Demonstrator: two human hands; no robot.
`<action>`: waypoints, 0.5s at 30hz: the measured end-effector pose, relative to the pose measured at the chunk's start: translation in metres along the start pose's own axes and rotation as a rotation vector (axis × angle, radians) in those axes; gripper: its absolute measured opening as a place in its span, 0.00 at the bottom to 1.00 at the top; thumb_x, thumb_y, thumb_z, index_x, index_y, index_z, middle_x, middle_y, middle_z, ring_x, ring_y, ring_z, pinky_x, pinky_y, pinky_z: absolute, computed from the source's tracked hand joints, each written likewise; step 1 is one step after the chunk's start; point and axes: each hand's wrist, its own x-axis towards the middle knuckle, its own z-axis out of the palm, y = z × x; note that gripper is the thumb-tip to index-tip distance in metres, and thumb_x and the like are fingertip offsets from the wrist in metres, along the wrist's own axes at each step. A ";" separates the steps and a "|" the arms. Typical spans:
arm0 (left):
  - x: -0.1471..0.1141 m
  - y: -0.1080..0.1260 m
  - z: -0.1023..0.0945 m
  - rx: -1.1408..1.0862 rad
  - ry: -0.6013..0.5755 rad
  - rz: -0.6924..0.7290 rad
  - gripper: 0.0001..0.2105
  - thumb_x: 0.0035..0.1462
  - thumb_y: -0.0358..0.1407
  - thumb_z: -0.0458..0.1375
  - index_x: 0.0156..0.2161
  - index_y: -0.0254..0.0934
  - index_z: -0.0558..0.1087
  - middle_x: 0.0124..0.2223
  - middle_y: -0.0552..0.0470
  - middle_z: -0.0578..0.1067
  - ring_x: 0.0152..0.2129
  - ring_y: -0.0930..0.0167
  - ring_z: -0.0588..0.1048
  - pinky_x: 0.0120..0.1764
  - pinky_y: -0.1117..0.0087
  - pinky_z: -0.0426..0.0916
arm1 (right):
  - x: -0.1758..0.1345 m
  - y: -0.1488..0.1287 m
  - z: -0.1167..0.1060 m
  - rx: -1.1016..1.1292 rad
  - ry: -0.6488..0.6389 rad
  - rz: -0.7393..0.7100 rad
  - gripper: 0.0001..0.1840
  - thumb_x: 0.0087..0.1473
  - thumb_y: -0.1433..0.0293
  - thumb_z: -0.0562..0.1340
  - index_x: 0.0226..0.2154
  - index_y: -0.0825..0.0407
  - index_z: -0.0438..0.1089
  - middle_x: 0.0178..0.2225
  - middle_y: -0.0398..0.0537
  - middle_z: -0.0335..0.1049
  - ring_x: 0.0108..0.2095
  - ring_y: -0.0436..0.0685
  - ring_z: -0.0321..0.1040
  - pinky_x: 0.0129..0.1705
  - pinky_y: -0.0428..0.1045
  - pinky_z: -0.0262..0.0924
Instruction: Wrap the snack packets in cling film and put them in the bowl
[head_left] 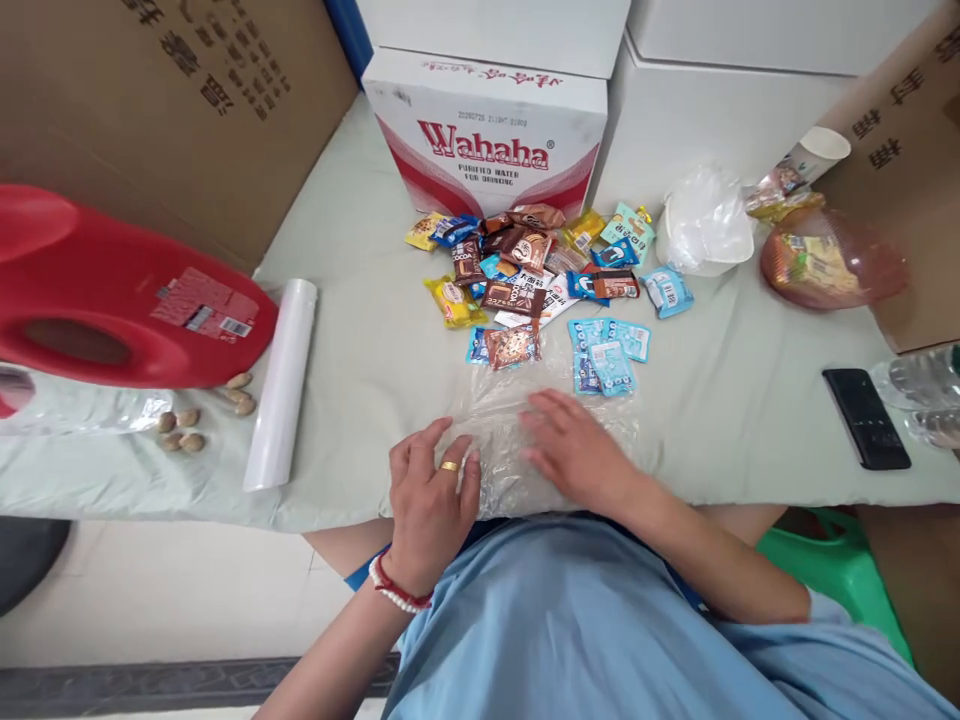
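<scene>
Left hand (429, 500), right hand (576, 452): fingers loosely spread | clear plastic sheet (499, 472) lying by desk's (360, 350) front edge, risking slipping if tugged

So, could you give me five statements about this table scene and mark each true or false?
1. A ring sits on the left hand. True.
2. The white roll lies right of the snack pile. False: the white roll lies left of it.
3. The printed carton stands behind the snack pile. True.
4. The stool is red. False: the stool is green.
5. The right hand is over clear plastic. True.
</scene>
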 end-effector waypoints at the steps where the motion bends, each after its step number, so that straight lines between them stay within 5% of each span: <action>1: 0.006 0.007 -0.001 -0.055 0.005 0.002 0.10 0.66 0.31 0.59 0.52 0.37 0.75 0.57 0.37 0.74 0.50 0.58 0.75 0.52 0.52 0.74 | 0.007 -0.010 0.013 0.015 -0.047 -0.029 0.26 0.70 0.61 0.59 0.64 0.56 0.69 0.68 0.61 0.64 0.70 0.69 0.56 0.70 0.67 0.57; 7: 0.036 0.015 0.039 -0.243 -0.247 -0.034 0.16 0.71 0.34 0.50 0.56 0.32 0.74 0.64 0.35 0.71 0.63 0.58 0.70 0.64 0.51 0.69 | 0.020 -0.044 0.074 0.032 -0.116 -0.141 0.29 0.69 0.65 0.60 0.68 0.55 0.65 0.69 0.61 0.63 0.73 0.69 0.52 0.76 0.69 0.42; 11: 0.043 -0.014 0.068 -0.156 -0.342 -0.078 0.21 0.72 0.40 0.47 0.60 0.30 0.73 0.67 0.34 0.70 0.66 0.54 0.67 0.66 0.46 0.66 | 0.005 -0.042 0.058 0.019 -0.165 -0.083 0.34 0.68 0.60 0.62 0.70 0.57 0.62 0.72 0.65 0.55 0.75 0.71 0.46 0.75 0.70 0.44; 15: 0.029 -0.025 0.067 -0.057 -0.346 -0.072 0.25 0.74 0.41 0.46 0.66 0.28 0.67 0.71 0.33 0.65 0.69 0.53 0.63 0.68 0.46 0.62 | -0.040 -0.030 0.024 -0.011 -0.241 0.119 0.33 0.68 0.65 0.61 0.71 0.56 0.60 0.75 0.63 0.48 0.76 0.71 0.44 0.74 0.72 0.46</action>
